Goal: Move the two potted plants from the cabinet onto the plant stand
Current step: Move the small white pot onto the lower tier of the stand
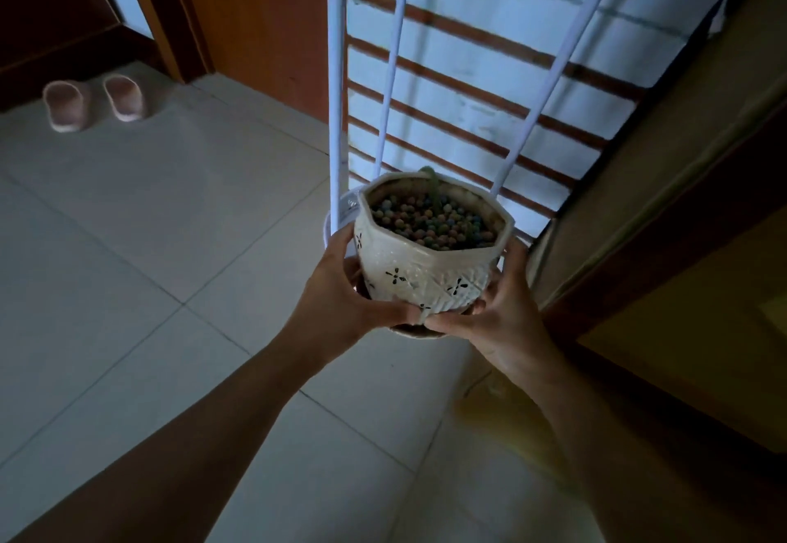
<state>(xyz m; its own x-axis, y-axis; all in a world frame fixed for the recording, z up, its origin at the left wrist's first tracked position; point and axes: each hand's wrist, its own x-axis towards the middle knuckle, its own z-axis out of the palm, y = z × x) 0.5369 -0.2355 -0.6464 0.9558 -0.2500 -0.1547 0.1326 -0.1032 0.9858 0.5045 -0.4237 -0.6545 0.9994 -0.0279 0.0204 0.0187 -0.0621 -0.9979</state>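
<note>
Potted plant (428, 250): white faceted ceramic pot, embossed pattern with small dark flower motifs, filled with coloured pebbles; a thin green stem rises at the far rim. It is carried in the air, over the tiled floor (127, 287), just in front of the white plant stand (336, 125).

Left hand (340, 295): fingers curled round the pot's left wall, thumb pressed across the lower front. Right hand (498, 308): fingers wrapped round the right wall, thumb low at the front, near the other thumb. A saucer edge shows under the base.

Step in hand, by my reading: transport of a pot, closing on the stand. A round white tray of the stand shows just behind the pot's left edge. Next move calls for passing the pot between the uprights, level, and lowering it square on the tray.

Pink slippers (91, 103) lie by the far doorway.

Writing, brands, labels: none readable.
</note>
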